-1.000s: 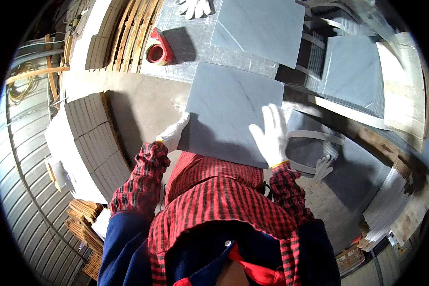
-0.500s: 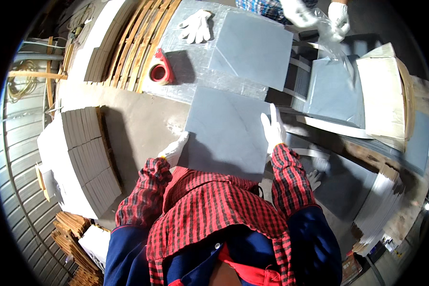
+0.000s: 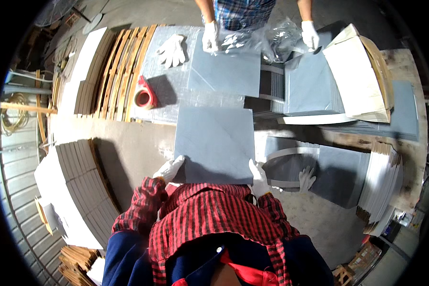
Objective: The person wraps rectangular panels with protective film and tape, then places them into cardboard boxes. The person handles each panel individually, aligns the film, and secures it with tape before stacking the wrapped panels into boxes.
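A square grey tile [image 3: 214, 143] lies level in front of my body, its near edge against my red-and-black checked apron. My left hand [image 3: 170, 168], in a white glove, grips its left edge near the close corner. On the opposite edge, my gloved right hand [image 3: 259, 178] holds the tile close to its near right corner. My fingers under the tile are hidden. Just beyond it, another grey tile [image 3: 224, 76] rests on the film-covered work surface [image 3: 167, 112]. Over that tile's far edge, a co-worker's white-gloved hands [image 3: 210, 37] handle a crumpled clear plastic bag [image 3: 245, 40].
A red tape dispenser [image 3: 145, 95] and spare white gloves [image 3: 172, 51] lie on the work surface. Stacked tiles [image 3: 314, 86] and an open carton [image 3: 357, 76] stand at right. Another glove [image 3: 306, 179] lies on lower tiles. White cartons [image 3: 78, 186] are stacked left, near a wooden pallet [image 3: 124, 71].
My right hand has shifted toward the tile's near corner, and the tile sits squarer to my body. The co-worker's hands and the plastic bag have come over the tile on the work surface.
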`<action>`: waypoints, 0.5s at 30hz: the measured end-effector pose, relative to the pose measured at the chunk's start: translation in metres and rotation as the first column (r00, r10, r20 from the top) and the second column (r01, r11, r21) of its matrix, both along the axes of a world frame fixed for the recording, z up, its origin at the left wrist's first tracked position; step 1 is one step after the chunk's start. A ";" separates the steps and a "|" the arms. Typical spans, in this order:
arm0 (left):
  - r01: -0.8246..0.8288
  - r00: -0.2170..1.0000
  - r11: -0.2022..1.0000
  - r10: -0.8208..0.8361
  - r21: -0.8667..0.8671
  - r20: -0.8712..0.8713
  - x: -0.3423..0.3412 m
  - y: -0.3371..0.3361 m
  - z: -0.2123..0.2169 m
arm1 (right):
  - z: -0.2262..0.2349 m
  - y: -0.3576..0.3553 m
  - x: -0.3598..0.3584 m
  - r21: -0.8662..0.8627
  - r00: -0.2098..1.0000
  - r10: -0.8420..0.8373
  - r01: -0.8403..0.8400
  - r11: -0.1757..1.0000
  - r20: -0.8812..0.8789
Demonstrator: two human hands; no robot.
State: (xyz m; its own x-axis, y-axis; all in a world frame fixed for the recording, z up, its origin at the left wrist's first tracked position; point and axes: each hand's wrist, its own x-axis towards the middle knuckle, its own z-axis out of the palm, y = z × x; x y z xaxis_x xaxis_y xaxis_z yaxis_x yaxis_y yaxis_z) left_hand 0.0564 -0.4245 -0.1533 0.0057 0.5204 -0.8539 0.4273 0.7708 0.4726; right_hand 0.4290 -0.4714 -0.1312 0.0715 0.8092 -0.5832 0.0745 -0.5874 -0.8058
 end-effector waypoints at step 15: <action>-0.427 0.807 0.851 0.206 0.305 0.554 0.011 0.071 0.167 | 0.137 0.108 -0.008 0.233 0.924 0.000 0.097 0.968 -0.382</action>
State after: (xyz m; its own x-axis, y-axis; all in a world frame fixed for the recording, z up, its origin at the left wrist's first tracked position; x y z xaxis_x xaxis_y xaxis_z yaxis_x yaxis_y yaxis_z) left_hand 0.0676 -0.3536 0.0135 0.1315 0.8560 -0.4999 -0.1777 0.5165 0.8376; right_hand 0.4208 -0.3636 0.0058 -0.0715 0.9301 -0.3604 -0.2860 -0.3653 -0.8859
